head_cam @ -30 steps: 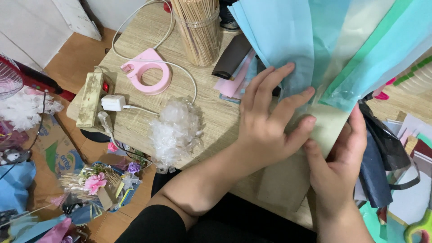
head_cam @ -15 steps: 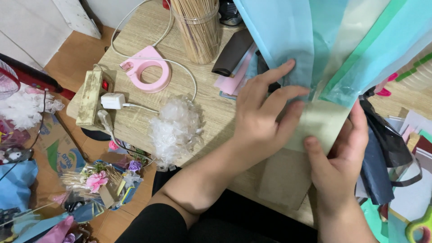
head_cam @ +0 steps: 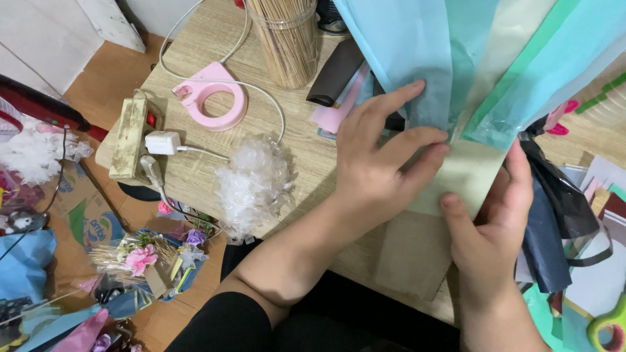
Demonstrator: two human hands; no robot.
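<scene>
the left hand (head_cam: 381, 163) lies spread over a fan of tissue paper sheets (head_cam: 456, 72) in light blue, teal and pale green, its fingers pinching the lower edge of a blue sheet against the pale green sheet (head_cam: 466, 179). the right hand (head_cam: 492, 221) grips the bottom of that pale green sheet from below, thumb on top and fingers curled behind. the sheets hang over the right part of a wooden table (head_cam: 195, 176). left of the hands sits a clump of clear crinkled plastic (head_cam: 251, 186). further back stand a jar of wooden sticks (head_cam: 283, 39), a pink ring-shaped tape holder (head_cam: 212, 98) and a worn power strip (head_cam: 128, 138) with a white plug (head_cam: 162, 142).
</scene>
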